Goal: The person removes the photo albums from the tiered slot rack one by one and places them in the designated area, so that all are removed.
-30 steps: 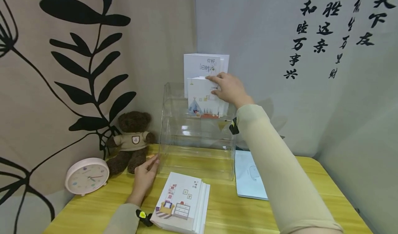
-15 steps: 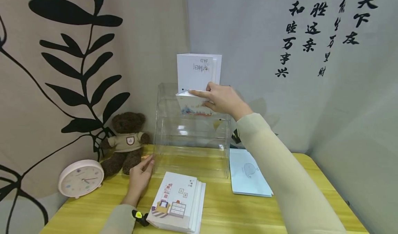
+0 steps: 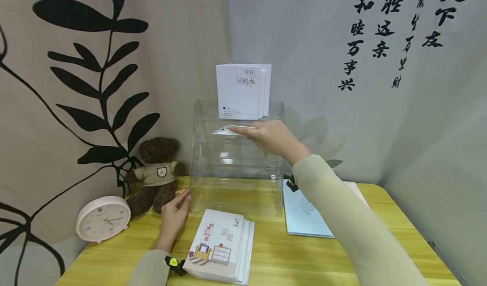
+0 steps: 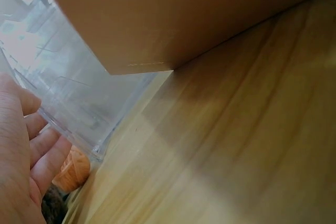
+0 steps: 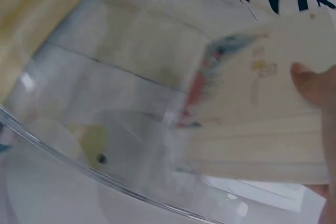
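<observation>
My right hand (image 3: pixel 275 138) pinches a small stack of white notebooks (image 5: pixel 247 98) with a tent picture on the cover. In the right wrist view the thumb lies on that cover. The head view shows the stack tipped almost flat, its edge towards me, in front of the upper part of a clear acrylic rack (image 3: pixel 236 198). Larger white notebooks (image 3: pixel 243 92) stand upright on the rack's top tier. My left hand (image 3: pixel 176 218) touches the rack's lower left side with fairly straight fingers (image 4: pixel 50 158).
Another white notebook stack (image 3: pixel 217 243) lies on the wooden table (image 3: pixel 289 260) before the rack. Pale blue notebooks (image 3: pixel 300 218) lie to the right. A teddy bear (image 3: pixel 157 172) and a pink clock (image 3: pixel 103 219) stand left. An orange ball-like thing (image 4: pixel 73 170) sits beside the rack.
My right hand has come down from the top tier with the small notebooks, which have tipped from upright to nearly flat. The left hand has stayed at the rack's side.
</observation>
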Tool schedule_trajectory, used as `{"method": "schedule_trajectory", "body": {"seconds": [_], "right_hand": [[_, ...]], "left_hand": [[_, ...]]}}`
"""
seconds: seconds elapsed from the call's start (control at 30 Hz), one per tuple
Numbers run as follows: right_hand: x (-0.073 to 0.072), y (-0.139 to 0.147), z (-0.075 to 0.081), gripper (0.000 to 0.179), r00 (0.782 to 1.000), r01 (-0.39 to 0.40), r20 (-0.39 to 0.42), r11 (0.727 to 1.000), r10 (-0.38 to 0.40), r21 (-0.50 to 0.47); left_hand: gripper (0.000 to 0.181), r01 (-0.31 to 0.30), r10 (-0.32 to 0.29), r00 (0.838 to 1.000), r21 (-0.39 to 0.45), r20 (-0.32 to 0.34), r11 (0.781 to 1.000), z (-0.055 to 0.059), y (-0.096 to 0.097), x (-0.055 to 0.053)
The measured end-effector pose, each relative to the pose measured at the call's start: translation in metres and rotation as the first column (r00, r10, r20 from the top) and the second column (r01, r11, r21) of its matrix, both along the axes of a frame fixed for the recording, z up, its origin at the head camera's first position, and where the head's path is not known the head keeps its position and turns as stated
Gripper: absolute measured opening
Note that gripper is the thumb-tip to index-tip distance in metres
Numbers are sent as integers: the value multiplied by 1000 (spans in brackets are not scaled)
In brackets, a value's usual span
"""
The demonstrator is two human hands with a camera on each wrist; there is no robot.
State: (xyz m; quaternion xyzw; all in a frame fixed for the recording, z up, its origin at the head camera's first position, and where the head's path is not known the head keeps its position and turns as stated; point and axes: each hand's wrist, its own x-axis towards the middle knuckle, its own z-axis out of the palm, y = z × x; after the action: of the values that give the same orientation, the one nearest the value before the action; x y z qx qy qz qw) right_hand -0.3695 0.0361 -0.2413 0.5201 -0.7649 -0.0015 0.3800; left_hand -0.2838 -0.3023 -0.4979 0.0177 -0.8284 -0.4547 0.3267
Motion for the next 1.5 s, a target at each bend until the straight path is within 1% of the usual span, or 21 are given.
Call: {"method": "schedule_trajectory", "body": {"seconds": [0.07, 0.1, 0.2, 0.3, 0.4, 0.53, 0.67, 0.77, 0.83, 0.9, 1.07, 1.13, 1.17, 1.23, 1.37, 1.5], "right_hand": [[3, -3, -11, 56, 996, -18, -84, 1000, 17, -21], [4, -4, -17, 60, 993, -15, -119, 1000, 12, -23], [7, -6, -30, 72, 986, 5, -169, 999, -10, -33], [10, -5, -38, 75, 984, 30, -176, 998, -38, -49], [11, -3, -42, 73, 983, 30, -178, 997, -43, -77], [14, 1, -41, 72, 984, -5, -175, 991, -18, -131], [22, 6, -37, 60, 981, -76, -190, 971, 32, -226], [31, 8, -34, 49, 974, -156, -204, 940, 96, -303], [39, 10, -35, 44, 969, -208, -201, 911, 142, -355], [48, 12, -37, 44, 964, -246, -194, 878, 179, -411], [68, 21, -53, 49, 959, -283, -147, 783, 242, -555], [74, 24, -61, 49, 952, -296, -122, 744, 281, -599], [77, 25, -64, 49, 949, -300, -110, 731, 297, -613], [82, 27, -70, 46, 942, -305, -90, 710, 324, -634], [90, 31, -80, 41, 932, -307, -58, 690, 359, -656], [98, 35, -93, 40, 918, -315, -44, 656, 395, -686]], "left_hand": [[30, -11, 11, 1000, 3, -9, 1000, 1, 0, 0], [30, -16, 16, 1000, 3, -10, 1000, 1, -1, 0], [30, -31, 31, 999, -2, -8, 1000, 1, -2, -1], [30, -28, 28, 1000, -11, -6, 1000, 1, -2, -1], [31, -18, 18, 1000, -12, 0, 1000, 1, -1, -1], [30, -23, 23, 1000, -9, 14, 1000, -1, 1, 0], [29, -22, 22, 1000, -9, 14, 1000, -2, 3, 0], [30, -19, 19, 1000, -9, 4, 1000, -2, 3, 0], [31, -20, 20, 1000, -9, 1, 1000, -2, 3, -1], [31, -26, 26, 1000, -8, 3, 1000, -1, 2, -1], [32, -32, 32, 999, 3, 18, 999, 2, 0, -2], [32, -31, 31, 999, 10, 22, 999, 3, 0, -2], [32, -31, 31, 999, 15, 25, 999, 3, 0, -2], [31, -30, 29, 999, 26, 30, 999, 4, 0, -2], [30, -27, 25, 999, 40, 34, 999, 4, 1, -2], [30, -13, 12, 999, 53, 36, 999, 5, 1, -1]]}}
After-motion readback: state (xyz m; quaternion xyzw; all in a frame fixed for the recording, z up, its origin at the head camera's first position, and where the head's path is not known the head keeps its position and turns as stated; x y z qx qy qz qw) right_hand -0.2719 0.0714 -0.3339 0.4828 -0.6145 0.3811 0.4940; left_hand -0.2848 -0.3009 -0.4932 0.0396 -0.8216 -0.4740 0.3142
